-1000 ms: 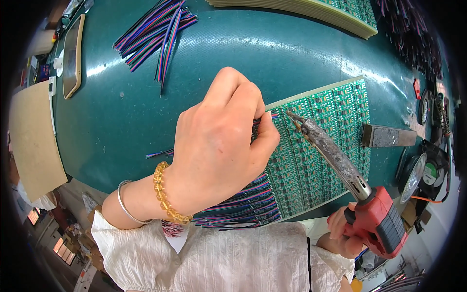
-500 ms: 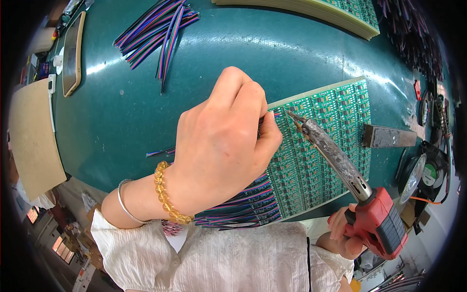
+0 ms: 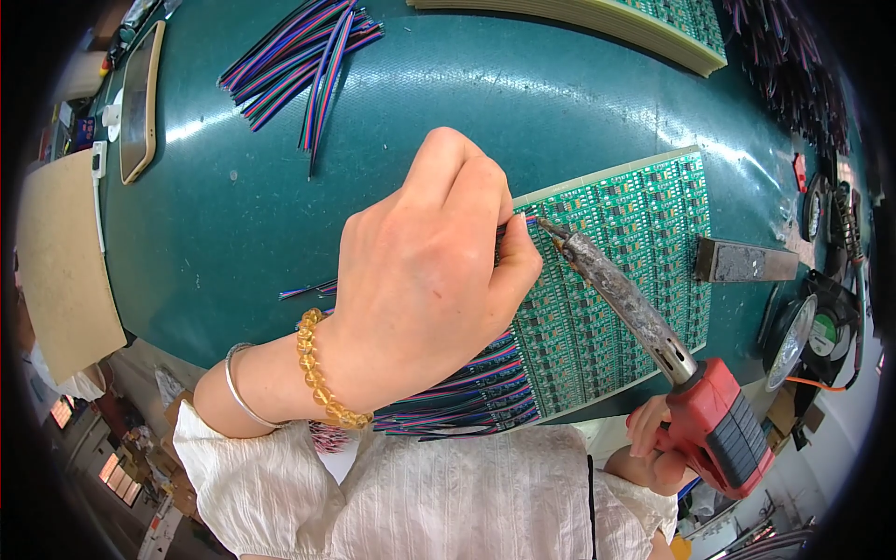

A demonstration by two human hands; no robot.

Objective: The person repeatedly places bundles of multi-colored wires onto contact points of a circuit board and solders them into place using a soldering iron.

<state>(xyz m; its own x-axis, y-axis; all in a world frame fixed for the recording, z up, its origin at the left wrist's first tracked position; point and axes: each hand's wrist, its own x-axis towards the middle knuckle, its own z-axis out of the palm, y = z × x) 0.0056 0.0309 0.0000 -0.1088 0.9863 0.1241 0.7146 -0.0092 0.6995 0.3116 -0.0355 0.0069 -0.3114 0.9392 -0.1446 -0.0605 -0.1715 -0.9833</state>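
Note:
My left hand (image 3: 429, 261) is closed in a pinch on a thin multicoloured ribbon wire (image 3: 530, 221) at the upper left corner of a green circuit board panel (image 3: 616, 280). Most of that wire is hidden behind my fingers. In my right hand (image 3: 658, 448) is a red soldering gun (image 3: 719, 429) with a scorched metal barrel, pointing up and left. Its dark tip (image 3: 544, 224) is at the wire's end, on or just over the board's edge; contact is too small to tell. Several ribbon wires (image 3: 467, 397) run off the panel's lower left side.
Loose ribbon wires (image 3: 299, 70) lie at the far left of the green table. A stack of board panels (image 3: 597, 23) stands at the back. A dark metal bar (image 3: 747, 261) lies against the panel's right side. A phone (image 3: 140, 103) rests at the left edge.
The soldering gun has shifted left with my right hand, bringing its tip from over the board to the wire's end. My left hand has stayed in place.

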